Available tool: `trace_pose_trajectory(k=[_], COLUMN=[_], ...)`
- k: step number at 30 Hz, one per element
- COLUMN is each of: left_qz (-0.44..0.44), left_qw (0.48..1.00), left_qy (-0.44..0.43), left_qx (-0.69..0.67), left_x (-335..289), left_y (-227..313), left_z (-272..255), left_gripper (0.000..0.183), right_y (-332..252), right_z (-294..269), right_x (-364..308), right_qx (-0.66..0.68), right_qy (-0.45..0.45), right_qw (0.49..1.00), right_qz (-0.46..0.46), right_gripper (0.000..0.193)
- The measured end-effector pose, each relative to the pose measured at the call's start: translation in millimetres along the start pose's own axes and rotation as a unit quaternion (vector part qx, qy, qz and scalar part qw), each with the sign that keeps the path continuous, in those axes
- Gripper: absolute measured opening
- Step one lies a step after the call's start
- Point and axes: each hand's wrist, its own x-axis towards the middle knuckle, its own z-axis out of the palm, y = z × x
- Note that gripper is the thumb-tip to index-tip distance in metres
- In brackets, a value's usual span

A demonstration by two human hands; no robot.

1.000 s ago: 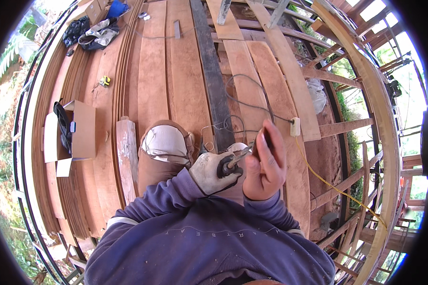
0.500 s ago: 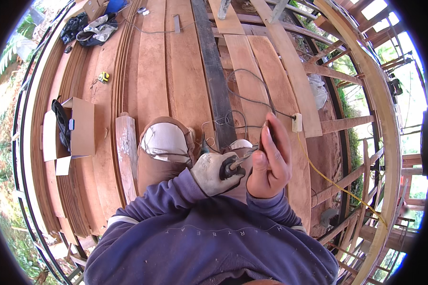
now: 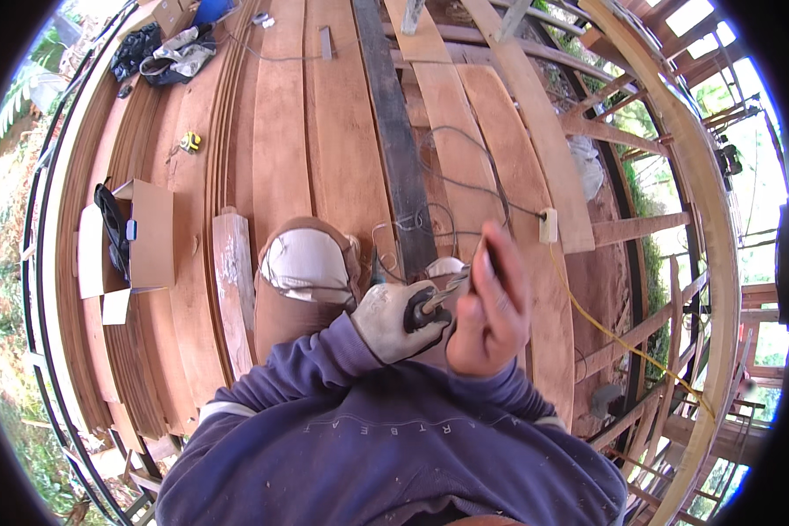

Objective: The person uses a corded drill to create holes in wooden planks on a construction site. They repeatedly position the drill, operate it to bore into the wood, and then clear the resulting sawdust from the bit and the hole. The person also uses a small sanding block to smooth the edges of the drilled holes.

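My left hand (image 3: 387, 323), in a pale work glove with dark fingertips, is closed round the black front end of a drill (image 3: 419, 314). A spiral drill bit (image 3: 445, 293) sticks out of it, slanting up to the right. My bare right hand (image 3: 489, 320) is at the bit's far end, its fingers close together and slightly smeared by motion. Against the inner side of those fingers shows a dark, thin-edged piece (image 3: 479, 261), too hidden to name. Most of the drill's body is hidden by the glove and sleeve.
Long wooden boards (image 3: 351, 131) lie side by side under me, with a dark beam (image 3: 401, 131) among them. A cable (image 3: 465, 131) loops to a white socket block (image 3: 548, 226). An open cardboard box (image 3: 153, 232) and a tape measure (image 3: 190, 142) are at left. Open framing (image 3: 640, 228) stands at right.
My right hand has shifted slightly left and down, tilting around the bit's end. More of its inner finger edge is blurred. My left hand holds the drill in nearly the same place.
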Motion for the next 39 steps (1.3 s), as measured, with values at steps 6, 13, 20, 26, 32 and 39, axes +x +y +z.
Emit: trace_pose_trajectory(k=[6, 13, 20, 26, 32, 39], left_qz=[-0.002, -0.022, 0.006, 0.001, 0.014, 0.006], left_qw=[1.0, 1.0, 0.999, 0.999, 1.0, 0.996], left_qy=[-0.007, 0.003, 0.03, 0.02, 0.02, -0.034], left_qx=[0.001, -0.02, -0.027, -0.029, -0.015, -0.083], left_x=[2, 1, -1, 3, 3, 3], left_y=[2, 4, -4, -6, 12, 7], left_z=[-3, -4, 2, -4, -15, -18], left_gripper=[0.029, 0.025, 0.026, 0.023, 0.016, 0.011], right_y=[1, 1, 3, 2, 13, 3], right_z=[-1, 4, 4, 2, -2, -5], right_x=[6, -2, 2, -6, -3, 3], right_qx=[-0.033, -0.016, -0.02, -0.052, 0.107, 0.042], right_qy=[-0.017, 0.006, -0.004, -0.033, 0.101, 0.014], right_qw=[0.999, 1.0, 1.0, 0.998, 0.988, 0.998], right_qz=[-0.004, -0.004, 0.01, -0.02, 0.045, 0.035], right_gripper=[0.036, 0.035, 0.038, 0.035, 0.046, 0.046])
